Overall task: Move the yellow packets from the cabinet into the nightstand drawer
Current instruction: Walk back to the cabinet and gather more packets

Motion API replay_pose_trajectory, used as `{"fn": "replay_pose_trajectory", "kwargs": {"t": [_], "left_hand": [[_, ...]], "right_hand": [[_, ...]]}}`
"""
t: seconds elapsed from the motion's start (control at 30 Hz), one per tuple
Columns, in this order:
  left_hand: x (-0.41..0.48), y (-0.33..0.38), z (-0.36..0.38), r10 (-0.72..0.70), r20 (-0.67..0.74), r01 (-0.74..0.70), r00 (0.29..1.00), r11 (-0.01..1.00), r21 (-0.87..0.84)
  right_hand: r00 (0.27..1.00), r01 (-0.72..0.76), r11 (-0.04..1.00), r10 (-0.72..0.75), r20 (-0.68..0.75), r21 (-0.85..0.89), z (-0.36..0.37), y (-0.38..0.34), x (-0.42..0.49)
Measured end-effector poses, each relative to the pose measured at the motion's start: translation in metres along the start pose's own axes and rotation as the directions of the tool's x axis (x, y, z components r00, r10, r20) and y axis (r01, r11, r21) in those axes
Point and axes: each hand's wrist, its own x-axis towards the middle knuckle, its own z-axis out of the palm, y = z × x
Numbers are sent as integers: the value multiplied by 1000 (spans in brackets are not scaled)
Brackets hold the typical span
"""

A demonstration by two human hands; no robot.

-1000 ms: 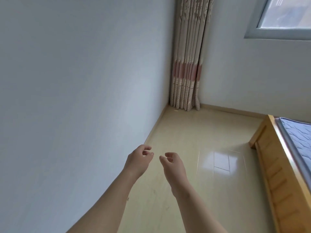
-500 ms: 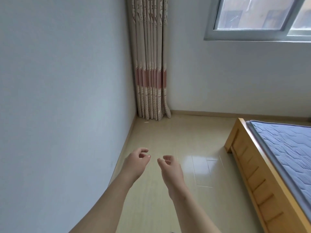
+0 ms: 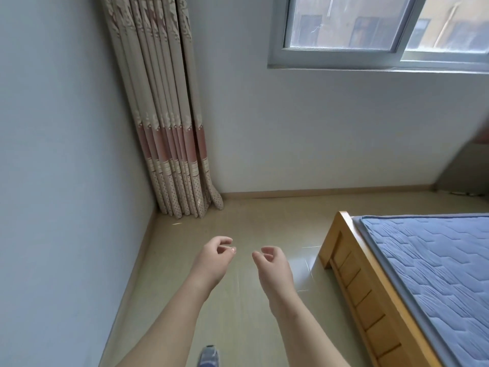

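Note:
No yellow packet, cabinet or nightstand drawer shows clearly in the head view. My left hand (image 3: pixel 214 258) and my right hand (image 3: pixel 272 266) are held out side by side above the floor, a small gap between them. Both have loosely curled fingers and hold nothing. A grey piece of furniture (image 3: pixel 465 170) stands at the far right against the back wall; I cannot tell what it is.
A wooden bed frame (image 3: pixel 352 276) with a blue quilted mattress (image 3: pixel 434 263) fills the right side. A patterned curtain (image 3: pixel 169 144) hangs in the left corner, a window (image 3: pixel 344 51) above. The glossy beige floor (image 3: pixel 251 215) runs ahead along the left wall. A shoe tip (image 3: pixel 209 354) shows below.
The view has swung right: the curtain shifted left, and more of the window, bed and a grey piece at far right came into sight. Both hands stay empty and close together.

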Motion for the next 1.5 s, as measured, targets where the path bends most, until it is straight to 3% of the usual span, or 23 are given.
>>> {"fn": "replay_pose_trajectory", "kwargs": {"t": [0.33, 0.5, 0.67, 1.1, 1.27, 1.5], "left_hand": [[277, 103, 45, 113, 141, -122, 984, 991, 55], [384, 152, 99, 126, 298, -172, 946, 976, 131], [482, 190, 173, 112, 417, -202, 902, 963, 177], [707, 342, 378, 140, 560, -255, 817, 958, 134], [788, 376, 464, 134, 669, -324, 731, 931, 167], [918, 459, 596, 147, 815, -478, 561, 861, 173]], "right_hand": [[990, 6, 999, 0, -143, 41, 4, -105, 254], [966, -63, 987, 97, -238, 148, -23, -131, 354], [928, -113, 969, 182, -326, 220, -66, -141, 462], [889, -102, 962, 202, -410, 254, -229, -225, 732], [822, -112, 937, 275, -498, 332, -281, -227, 824], [676, -60, 866, 402, -618, 497, -365, -254, 970]]}}
